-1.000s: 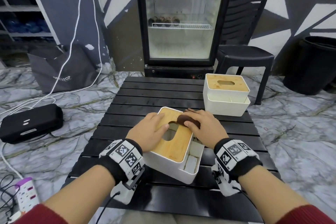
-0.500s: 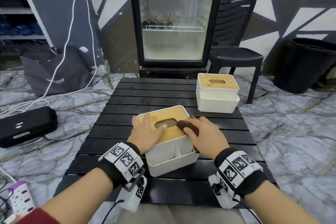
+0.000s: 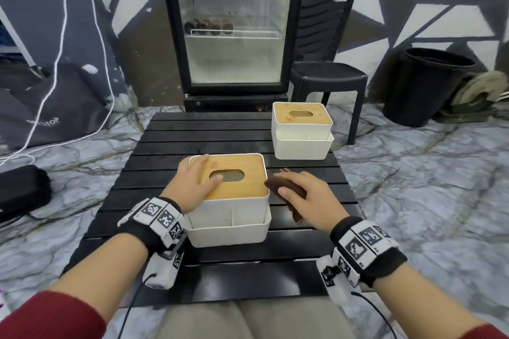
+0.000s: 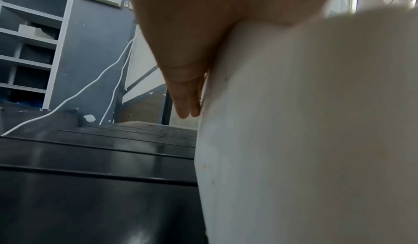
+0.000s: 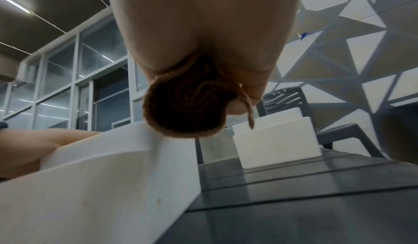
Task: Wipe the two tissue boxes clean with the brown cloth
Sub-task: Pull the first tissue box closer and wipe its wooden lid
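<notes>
The near tissue box (image 3: 242, 216) is white with a bamboo lid and stands square on the black slatted table (image 3: 192, 140). My left hand (image 3: 197, 183) rests flat on the lid's left half, thumb at the oval slot, fingers running down the box's left wall (image 4: 294, 140). My right hand (image 3: 305, 195) grips the bunched brown cloth (image 3: 286, 190) against the box's right top edge; the right wrist view shows the rolled cloth (image 5: 187, 108) touching the white rim (image 5: 126, 151). A second matching tissue box (image 3: 301, 133) stands at the table's far right.
A glass-door fridge (image 3: 232, 27) stands behind the table, with a black plastic chair (image 3: 327, 74) and a black bin (image 3: 424, 88) to its right. A dark bag (image 3: 49, 107), white cables and a black case (image 3: 22, 192) lie on the marble floor at left.
The near box has turned from a tilted, angled stance to sit square and flat on the table. The cloth in my right hand has slid off the lid to the box's right edge.
</notes>
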A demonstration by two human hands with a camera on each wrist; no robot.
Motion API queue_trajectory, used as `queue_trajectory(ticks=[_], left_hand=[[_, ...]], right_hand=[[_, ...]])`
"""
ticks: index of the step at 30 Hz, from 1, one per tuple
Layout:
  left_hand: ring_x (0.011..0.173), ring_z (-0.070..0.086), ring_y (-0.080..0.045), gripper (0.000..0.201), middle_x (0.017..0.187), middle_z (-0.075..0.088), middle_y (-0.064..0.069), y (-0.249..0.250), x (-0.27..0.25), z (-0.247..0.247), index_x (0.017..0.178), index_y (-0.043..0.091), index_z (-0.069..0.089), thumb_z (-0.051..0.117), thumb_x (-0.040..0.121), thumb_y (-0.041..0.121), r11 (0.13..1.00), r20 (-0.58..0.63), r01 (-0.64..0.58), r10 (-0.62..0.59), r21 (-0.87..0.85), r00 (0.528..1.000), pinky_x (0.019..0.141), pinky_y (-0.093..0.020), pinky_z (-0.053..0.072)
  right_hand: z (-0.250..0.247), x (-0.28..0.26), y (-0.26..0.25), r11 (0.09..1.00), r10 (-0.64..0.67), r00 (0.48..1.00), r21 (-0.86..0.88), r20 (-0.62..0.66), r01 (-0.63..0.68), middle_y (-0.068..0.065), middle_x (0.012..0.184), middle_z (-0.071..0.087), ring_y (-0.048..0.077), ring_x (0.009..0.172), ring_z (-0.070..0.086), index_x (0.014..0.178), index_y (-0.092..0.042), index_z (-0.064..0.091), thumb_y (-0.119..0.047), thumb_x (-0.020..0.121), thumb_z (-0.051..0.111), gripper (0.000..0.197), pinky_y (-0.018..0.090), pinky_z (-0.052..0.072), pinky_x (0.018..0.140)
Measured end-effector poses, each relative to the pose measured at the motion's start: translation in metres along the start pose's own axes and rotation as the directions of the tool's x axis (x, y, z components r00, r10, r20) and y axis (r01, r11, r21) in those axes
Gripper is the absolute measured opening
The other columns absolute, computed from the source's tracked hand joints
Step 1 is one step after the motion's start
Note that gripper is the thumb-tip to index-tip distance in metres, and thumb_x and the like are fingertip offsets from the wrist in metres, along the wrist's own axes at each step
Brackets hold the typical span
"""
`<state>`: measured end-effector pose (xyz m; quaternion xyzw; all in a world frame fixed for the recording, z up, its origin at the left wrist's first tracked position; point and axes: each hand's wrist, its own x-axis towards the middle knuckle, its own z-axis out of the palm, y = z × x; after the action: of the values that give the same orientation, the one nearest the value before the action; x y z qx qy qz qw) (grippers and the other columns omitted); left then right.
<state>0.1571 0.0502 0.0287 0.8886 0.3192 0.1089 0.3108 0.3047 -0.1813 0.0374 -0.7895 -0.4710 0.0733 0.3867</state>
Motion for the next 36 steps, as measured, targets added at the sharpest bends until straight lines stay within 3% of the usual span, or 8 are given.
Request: queue_trajectory(ticks=[3,7,13,18,22,25,32,36], left_hand=[[0.129,0.041,-0.027,0.066,0.153,0.017,-0.005,-0.001,0.003,0.000,0.146,0.031,0.025,0.051,0.089,0.052,1.000,-0.005,-0.008,0.008,0.018,1.000,0.097,-0.033,0.035],[0.130,0.039,-0.030,0.065,0.153,0.018,-0.008,0.002,0.001,0.000,0.146,0.030,0.025,0.049,0.089,0.052,0.998,-0.006,-0.011,0.012,0.060,1.000,0.102,-0.038,0.034],[0.143,0.012,-0.032,0.066,0.157,0.011,-0.015,0.022,-0.007,-0.011,0.147,0.026,0.025,0.039,0.091,0.058,0.910,-0.060,-0.009,0.037,0.415,0.997,0.115,-0.050,0.010],[0.132,0.030,-0.030,0.067,0.146,0.031,-0.009,0.054,-0.023,-0.015,0.146,0.025,0.027,0.045,0.090,0.055,0.932,-0.061,-0.150,0.180,0.331,0.982,0.106,-0.044,0.031],[0.128,0.042,-0.024,0.071,0.145,0.040,-0.001,0.076,-0.028,-0.002,0.147,0.034,0.017,0.029,0.086,0.069,0.893,0.214,-0.158,0.071,0.422,0.974,0.102,-0.043,0.038],[0.119,0.048,-0.027,0.073,0.130,0.053,-0.003,0.087,-0.026,0.013,0.146,0.036,0.015,0.024,0.084,0.074,0.839,0.303,-0.223,0.073,0.496,0.950,0.097,-0.041,0.039],[0.116,0.049,-0.029,0.079,0.129,0.053,-0.009,0.096,-0.021,0.043,0.147,0.037,0.008,0.018,0.081,0.078,0.794,0.204,-0.166,0.054,0.584,0.977,0.093,-0.045,0.035],[0.114,0.050,-0.029,0.069,0.126,0.054,-0.010,0.096,-0.021,0.049,0.146,0.037,0.010,0.022,0.087,0.070,0.811,0.149,-0.144,0.070,0.567,0.986,0.095,-0.046,0.034]], right_hand=[[-0.005,-0.004,0.023,0.988,0.119,0.990,-0.107,0.075,-0.111,0.000,0.113,0.057,0.017,0.105,0.052,0.122,-0.033,0.053,-0.026,0.089,0.054,0.034,0.029,0.041,0.093],[-0.002,-0.012,0.044,0.932,0.268,0.929,-0.314,0.257,-0.182,0.006,0.111,0.054,0.024,0.104,0.052,0.125,-0.032,0.050,-0.025,0.090,0.052,0.035,0.029,0.043,0.087],[0.004,-0.013,0.050,0.895,0.312,0.895,-0.415,0.319,-0.164,0.008,0.114,0.049,0.025,0.109,0.048,0.128,-0.032,0.047,-0.025,0.091,0.050,0.037,0.031,0.039,0.092],[0.005,-0.014,0.051,0.883,0.301,0.902,-0.447,0.310,-0.141,0.003,0.118,0.048,0.022,0.112,0.048,0.129,-0.036,0.045,-0.029,0.092,0.049,0.038,0.033,0.041,0.093],[0.005,-0.014,0.052,0.880,0.296,0.906,-0.456,0.303,-0.135,0.002,0.119,0.048,0.021,0.112,0.049,0.130,-0.038,0.045,-0.031,0.092,0.048,0.039,0.032,0.041,0.093],[0.005,-0.015,0.052,0.882,0.296,0.909,-0.450,0.295,-0.140,0.001,0.120,0.048,0.021,0.113,0.048,0.130,-0.039,0.045,-0.032,0.091,0.049,0.039,0.032,0.041,0.094],[0.005,-0.014,0.051,0.890,0.315,0.883,-0.431,0.347,-0.148,0.003,0.123,0.043,0.021,0.117,0.043,0.134,-0.035,0.042,-0.034,0.086,0.059,0.051,0.033,0.038,0.099],[0.007,-0.013,0.050,0.887,0.324,0.887,-0.431,0.328,-0.165,0.003,0.122,0.044,0.022,0.117,0.041,0.133,-0.034,0.044,-0.036,0.087,0.057,0.048,0.035,0.039,0.098]])
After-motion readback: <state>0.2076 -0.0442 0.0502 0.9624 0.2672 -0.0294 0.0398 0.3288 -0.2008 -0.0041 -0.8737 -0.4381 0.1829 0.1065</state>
